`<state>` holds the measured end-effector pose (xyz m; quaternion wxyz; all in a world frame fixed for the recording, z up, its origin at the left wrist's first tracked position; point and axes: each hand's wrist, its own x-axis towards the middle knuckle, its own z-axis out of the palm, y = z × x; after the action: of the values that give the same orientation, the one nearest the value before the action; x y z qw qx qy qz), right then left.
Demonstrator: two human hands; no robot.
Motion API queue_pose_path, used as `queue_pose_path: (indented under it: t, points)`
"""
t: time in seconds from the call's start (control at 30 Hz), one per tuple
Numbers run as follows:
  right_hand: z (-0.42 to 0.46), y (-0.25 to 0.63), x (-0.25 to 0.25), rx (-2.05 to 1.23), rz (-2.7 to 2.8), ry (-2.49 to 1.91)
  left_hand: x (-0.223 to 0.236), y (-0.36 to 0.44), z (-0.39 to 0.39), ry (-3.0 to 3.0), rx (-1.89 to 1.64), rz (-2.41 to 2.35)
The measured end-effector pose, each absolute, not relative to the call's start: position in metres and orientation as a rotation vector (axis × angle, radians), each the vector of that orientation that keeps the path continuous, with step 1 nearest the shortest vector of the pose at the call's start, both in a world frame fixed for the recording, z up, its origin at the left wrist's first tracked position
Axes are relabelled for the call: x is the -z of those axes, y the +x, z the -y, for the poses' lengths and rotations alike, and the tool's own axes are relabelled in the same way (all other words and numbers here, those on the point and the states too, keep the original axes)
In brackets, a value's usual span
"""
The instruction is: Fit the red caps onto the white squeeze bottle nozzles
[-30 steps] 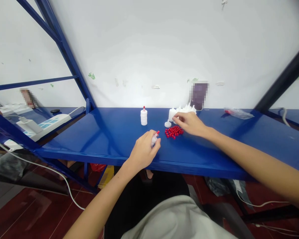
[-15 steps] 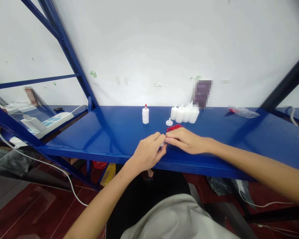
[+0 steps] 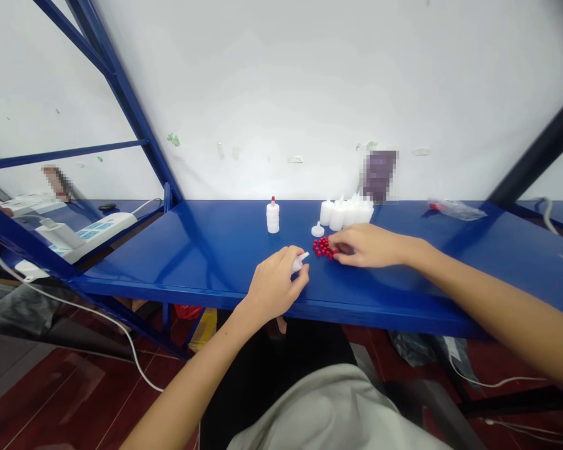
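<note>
My left hand [image 3: 274, 281] is closed round a small white bottle [image 3: 299, 262] whose bare white nozzle points right. My right hand [image 3: 366, 245] rests on the blue shelf [image 3: 206, 250] with its fingertips in a pile of small red caps [image 3: 323, 247]; its fingers are curled, and I cannot make out whether they pinch a cap. A loose white nozzle piece [image 3: 318, 230] lies just behind the pile. One finished bottle with a red cap [image 3: 273, 216] stands further back. A cluster of several uncapped white bottles [image 3: 347, 213] stands behind my right hand.
A white power strip [image 3: 91, 230] with a cable lies on the neighbouring shelf at left. A clear plastic bag [image 3: 456, 209] lies at the back right. A blurred dark object [image 3: 379, 175] leans on the white wall. Blue frame struts cross at left, a dark one at right.
My right hand went from the bottles at the back to my left hand, then back to the red caps. The red tip on the held bottle is gone; a white nozzle shows.
</note>
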<state>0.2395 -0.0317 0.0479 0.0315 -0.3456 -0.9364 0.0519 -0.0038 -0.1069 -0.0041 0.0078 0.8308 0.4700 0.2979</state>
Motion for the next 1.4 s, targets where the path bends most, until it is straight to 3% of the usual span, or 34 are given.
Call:
queue_pose_path:
  t: [0.37,0.6,0.77,0.9,1.03,1.23,1.4]
  points:
    - [0.029,0.244,-0.056,-0.286,2.866,-1.207,0.002,-0.001,0.108,2.632,-0.85,-1.542]
    - [0.045,0.221,-0.036,-0.611,2.523,-0.788,0.002,-0.003,0.108,2.681,-0.787,-1.516]
    - [0.056,0.204,-0.029,-0.442,2.406,-0.673,0.0,-0.004,0.108,2.567,-0.869,-1.4]
    - [0.037,0.218,-0.048,-0.396,2.264,-0.944,0.001,-0.004,0.107,2.29,-1.002,-1.514]
    - [0.01,0.227,-0.064,-0.063,2.352,-1.248,0.005,-0.006,0.103,2.274,-1.05,-1.534]
    - [-0.009,0.213,-0.044,0.262,2.445,-1.465,0.005,-0.006,0.102,2.355,-1.017,-1.461]
    - [-0.01,0.212,-0.032,0.279,2.406,-1.471,0.003,-0.006,0.104,2.302,-1.046,-1.461]
